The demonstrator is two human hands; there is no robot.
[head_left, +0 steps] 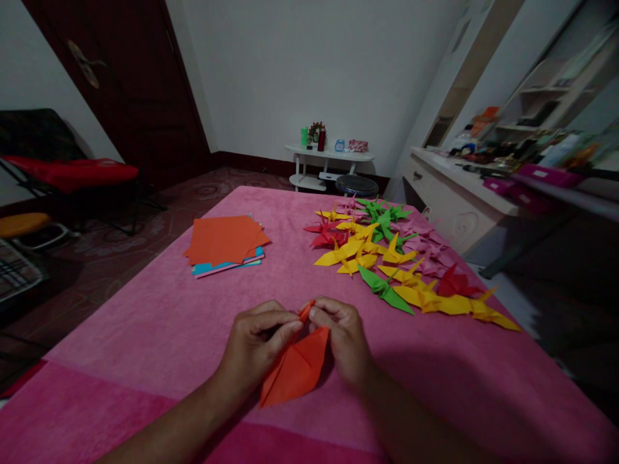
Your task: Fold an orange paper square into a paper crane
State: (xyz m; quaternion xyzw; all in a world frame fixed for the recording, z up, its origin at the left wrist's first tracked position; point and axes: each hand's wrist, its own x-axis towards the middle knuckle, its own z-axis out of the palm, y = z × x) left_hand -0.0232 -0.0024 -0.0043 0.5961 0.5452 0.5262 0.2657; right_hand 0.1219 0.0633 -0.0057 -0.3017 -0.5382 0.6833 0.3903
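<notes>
An orange paper crane [297,368], partly folded, is between my two hands just above the pink cloth. My left hand [261,338] pinches it near its narrow upper tip, thumb and forefinger pressed together. On the other side of that tip, my right hand [344,332] grips the paper between thumb and fingers. The wide body of the paper hangs below toward me, with a crease running across it. My fingers cover part of the narrow tip. Beyond my left hand lies a stack of orange paper sheets [225,240], with blue and other sheets underneath.
Many finished paper cranes [360,248] in yellow, green, red and pink spread over the table's right side. The pink cloth [159,316] covers the table. A dresser [454,193] stands at right, a red chair [72,175] at left, and a small white stand [333,154] behind.
</notes>
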